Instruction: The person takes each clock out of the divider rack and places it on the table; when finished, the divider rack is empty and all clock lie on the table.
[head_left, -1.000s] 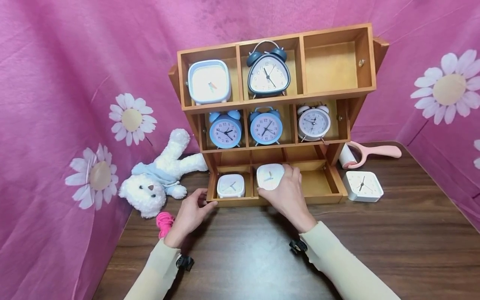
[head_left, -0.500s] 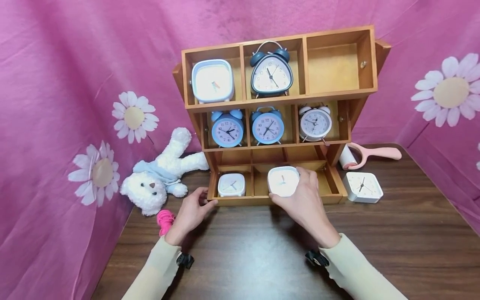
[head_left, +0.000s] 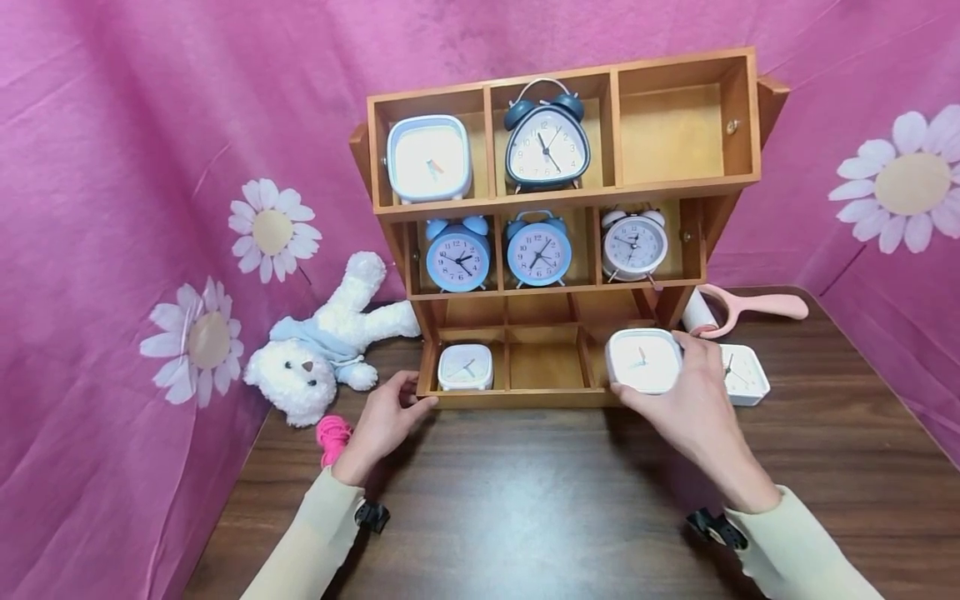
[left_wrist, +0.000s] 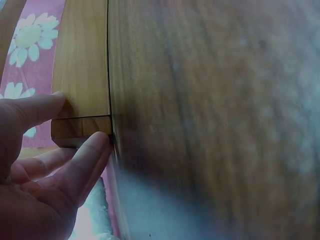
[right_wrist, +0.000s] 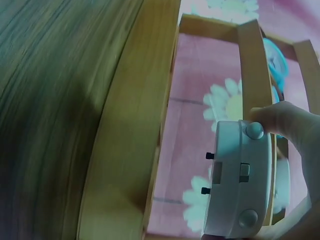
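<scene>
A white rounded-square alarm clock (head_left: 642,358) is in my right hand (head_left: 697,412), held between thumb and fingers over the bottom row's right-hand compartment. Its underside, with small feet and a battery cover, shows in the right wrist view, where the clock (right_wrist: 239,180) is tilted. My left hand (head_left: 384,423) grips the lower left corner of the wooden shelf (head_left: 525,400); in the left wrist view the thumb lies on the front board and the fingers on its end. Another white clock (head_left: 466,367) sits in the bottom left compartment; the bottom middle one is bare.
Several alarm clocks fill the middle row and two top compartments; the top right compartment (head_left: 670,133) is bare. Right of the shelf are a white square clock (head_left: 746,375), partly behind my hand, and a pink lint roller (head_left: 765,305). A white teddy bear (head_left: 292,383) and pink cord (head_left: 333,437) lie left.
My right hand has carried the white clock rightward from the bottom middle compartment to over the right one. My left hand has stayed at the shelf corner.
</scene>
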